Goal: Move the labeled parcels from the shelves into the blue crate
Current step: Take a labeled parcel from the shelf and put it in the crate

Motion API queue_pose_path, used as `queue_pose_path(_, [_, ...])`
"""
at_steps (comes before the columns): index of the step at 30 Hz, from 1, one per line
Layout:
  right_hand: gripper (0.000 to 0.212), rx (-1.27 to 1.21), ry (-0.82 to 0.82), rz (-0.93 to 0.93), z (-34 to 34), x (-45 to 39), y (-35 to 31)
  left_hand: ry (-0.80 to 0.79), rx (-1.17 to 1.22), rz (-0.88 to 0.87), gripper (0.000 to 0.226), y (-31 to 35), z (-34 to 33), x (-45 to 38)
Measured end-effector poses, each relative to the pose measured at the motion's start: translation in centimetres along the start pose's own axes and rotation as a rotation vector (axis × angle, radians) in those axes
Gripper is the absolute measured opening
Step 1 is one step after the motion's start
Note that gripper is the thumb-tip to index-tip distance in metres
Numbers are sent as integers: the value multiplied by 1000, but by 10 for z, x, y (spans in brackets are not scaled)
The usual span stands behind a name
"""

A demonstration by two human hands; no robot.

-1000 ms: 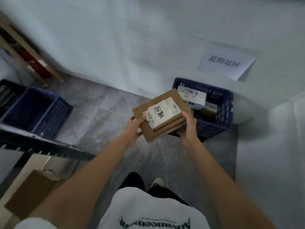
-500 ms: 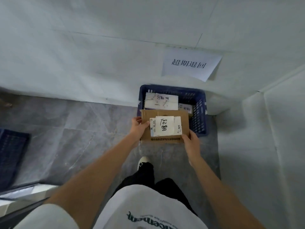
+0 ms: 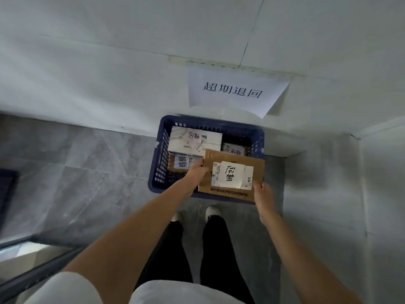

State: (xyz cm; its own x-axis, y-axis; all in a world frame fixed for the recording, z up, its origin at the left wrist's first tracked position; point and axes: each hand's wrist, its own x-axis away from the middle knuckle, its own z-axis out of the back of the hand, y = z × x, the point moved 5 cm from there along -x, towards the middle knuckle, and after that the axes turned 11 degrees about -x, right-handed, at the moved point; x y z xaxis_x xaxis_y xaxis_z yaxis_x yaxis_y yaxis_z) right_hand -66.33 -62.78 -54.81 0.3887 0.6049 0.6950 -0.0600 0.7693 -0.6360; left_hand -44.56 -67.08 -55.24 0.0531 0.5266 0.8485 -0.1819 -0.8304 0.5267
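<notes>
Both hands, the left hand (image 3: 197, 172) and right hand (image 3: 262, 190), grip opposite edges of the cardboard parcel (image 3: 232, 174), fingers curled on it, holding it level over the blue crate (image 3: 157, 172), seemingly to set it flat on the parcels inside.

Brown cardboard parcel (image 3: 232, 159) with white handwritten label (image 3: 232, 174); dark blue lattice-walled crate (image 3: 160, 159); grey veined marble floor (image 3: 76, 172); white wall sign (image 3: 236, 91) with black characters; black trousers (image 3: 214, 249).
</notes>
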Motion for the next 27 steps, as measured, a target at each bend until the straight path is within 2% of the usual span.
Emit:
queue_pose_path(5, [39, -25, -32, -96, -3, -64, 24, 17, 62, 118, 56, -10, -37, -42])
queue_pose_path(7, [36, -50, -50, -137, -6, -82, 34, 45, 67, 150, 51, -22, -44, -68])
queue_pose_path(9, [41, -47, -84, -176, -11, -102, 47, 67, 91, 186, 44, -34, -47, -94])
queue_pose_path(14, [50, -42, -154, -229, -29, -149, 75, 114, 152, 325, 49, -63, -47, -148])
queue_pose_path(18, [58, -35, -177, -303, -42, -182, 98, 128, 174, 356, 42, -79, -57, -181])
queue_pose_path(23, [57, -54, -198, -390, -51, -211, 118, 160, 169, 383, 37, -100, -68, -219])
queue_pose_path(27, [56, -36, -209, -392, -62, -232, 135, 180, 183, 408, 33, -116, -70, -246])
